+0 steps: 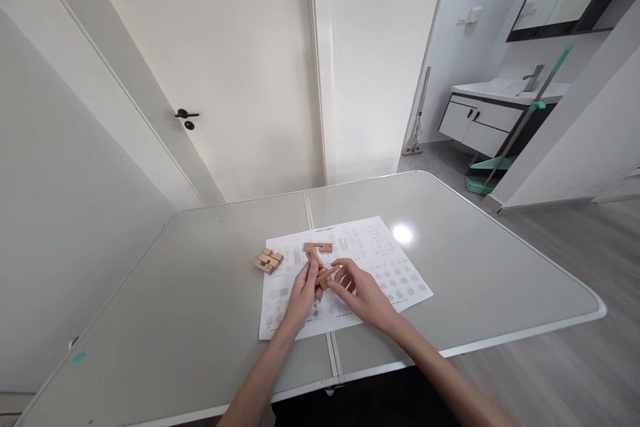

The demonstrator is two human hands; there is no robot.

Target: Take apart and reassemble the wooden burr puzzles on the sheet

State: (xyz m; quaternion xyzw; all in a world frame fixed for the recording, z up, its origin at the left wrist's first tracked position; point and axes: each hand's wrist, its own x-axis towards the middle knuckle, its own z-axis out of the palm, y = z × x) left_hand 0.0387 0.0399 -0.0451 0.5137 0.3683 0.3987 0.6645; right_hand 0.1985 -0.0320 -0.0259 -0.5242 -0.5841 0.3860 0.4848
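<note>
My left hand is closed round some notched wooden puzzle pieces, held together just above a printed sheet. From the other side my right hand pinches the end of a piece in the same cluster, thumb and forefinger close together. How the pieces interlock is partly hidden by my fingers. Just beyond my hands a notched wooden bar lies on the paper. Left of my hands, a small block of joined wooden pieces rests at the paper's left edge.
The white sheet with small printed diagrams lies on a grey folding table with a pale rim and a centre seam. Behind the table is a white door. A washbasin cabinet, a broom and a green dustpan stand at right.
</note>
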